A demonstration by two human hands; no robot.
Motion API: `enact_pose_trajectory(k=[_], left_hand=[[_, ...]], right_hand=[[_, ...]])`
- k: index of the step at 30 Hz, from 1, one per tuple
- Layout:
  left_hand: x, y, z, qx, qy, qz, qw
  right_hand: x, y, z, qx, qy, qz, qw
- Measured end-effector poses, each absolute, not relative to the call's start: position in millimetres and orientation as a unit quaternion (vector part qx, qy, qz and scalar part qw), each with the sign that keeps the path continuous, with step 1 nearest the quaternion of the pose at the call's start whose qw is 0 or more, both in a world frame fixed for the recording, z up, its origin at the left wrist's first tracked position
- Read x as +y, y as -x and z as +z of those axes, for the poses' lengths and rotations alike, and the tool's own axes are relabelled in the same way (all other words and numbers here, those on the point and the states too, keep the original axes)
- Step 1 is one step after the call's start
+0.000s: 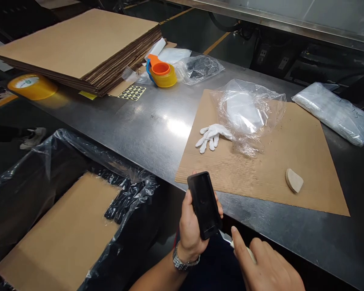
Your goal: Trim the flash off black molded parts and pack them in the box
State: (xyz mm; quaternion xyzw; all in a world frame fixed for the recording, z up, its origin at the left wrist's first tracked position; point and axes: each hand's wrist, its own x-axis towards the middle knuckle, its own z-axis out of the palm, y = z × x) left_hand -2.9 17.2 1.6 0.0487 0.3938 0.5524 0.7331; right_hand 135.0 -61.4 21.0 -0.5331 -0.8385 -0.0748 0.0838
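Observation:
My left hand (pixel 189 228), with a metal watch on the wrist, grips a black phone-shaped slab (pixel 204 204) upright near the front edge of the steel table (pixel 145 125). My right hand (pixel 268 266) is closed round a small knife (pixel 227 238) with a pale handle. Its blade tip touches the slab's lower right corner. Beyond them a brown cardboard sheet (pixel 303 161) lies on the table, with a white glove (pixel 212 135), a crumpled clear plastic bag (pixel 248 113) and a small beige wedge (pixel 294 180) on it.
A stack of flat cardboard (pixel 79 44) sits at the back left, with an orange tape dispenser (pixel 161 72), a sticker sheet (pixel 132 92) and bagged items nearby. A yellow tape roll (pixel 32 86) is at the far left. A plastic-lined carton (pixel 63 230) stands below the table.

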Motion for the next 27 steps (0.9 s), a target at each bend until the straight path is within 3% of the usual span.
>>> enact_pose_trajectory(k=[27], left_hand=[[11.6, 1.3, 4.9, 0.384, -0.106, 0.580, 0.710]], right_hand=[[-59.0, -144.2, 17.5, -0.865, 0.492, -0.064, 0.075]])
